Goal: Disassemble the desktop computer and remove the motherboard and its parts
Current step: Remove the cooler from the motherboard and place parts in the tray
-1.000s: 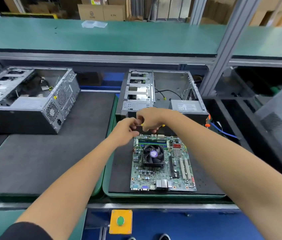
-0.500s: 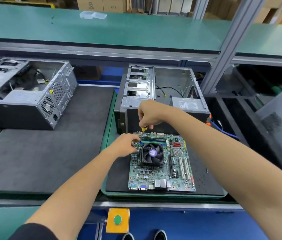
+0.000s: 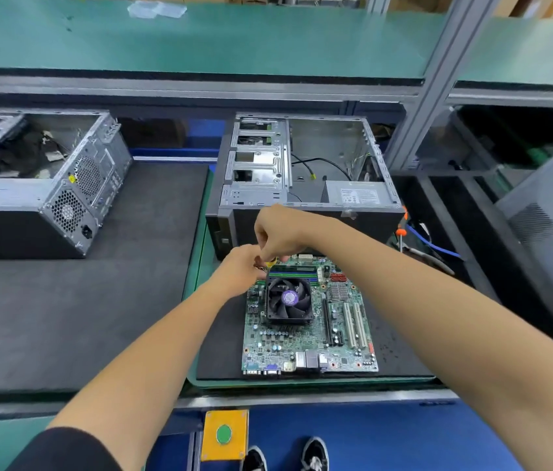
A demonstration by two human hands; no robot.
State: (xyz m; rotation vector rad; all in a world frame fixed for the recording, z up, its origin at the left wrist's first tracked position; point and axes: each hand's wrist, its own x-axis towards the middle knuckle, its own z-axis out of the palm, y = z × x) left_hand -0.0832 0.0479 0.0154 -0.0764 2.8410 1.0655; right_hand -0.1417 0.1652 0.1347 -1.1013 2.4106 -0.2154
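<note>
Behind our motherboard (image 3: 309, 321) stands the opened computer case (image 3: 305, 185); another case (image 3: 41, 185) lies far left. The board lies flat on the black mat (image 3: 220, 338), long axis running away from us, ports nearest. Our left hand (image 3: 241, 270) and right hand (image 3: 282, 236) meet at its far-left corner, fingers curled, pinching a yellow-tipped tool (image 3: 271, 263).

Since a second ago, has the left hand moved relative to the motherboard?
Yes. The left hand dropped from above the far edge of the motherboard to its far-left corner beside the CPU fan, then stayed there, meeting the right hand.
</note>
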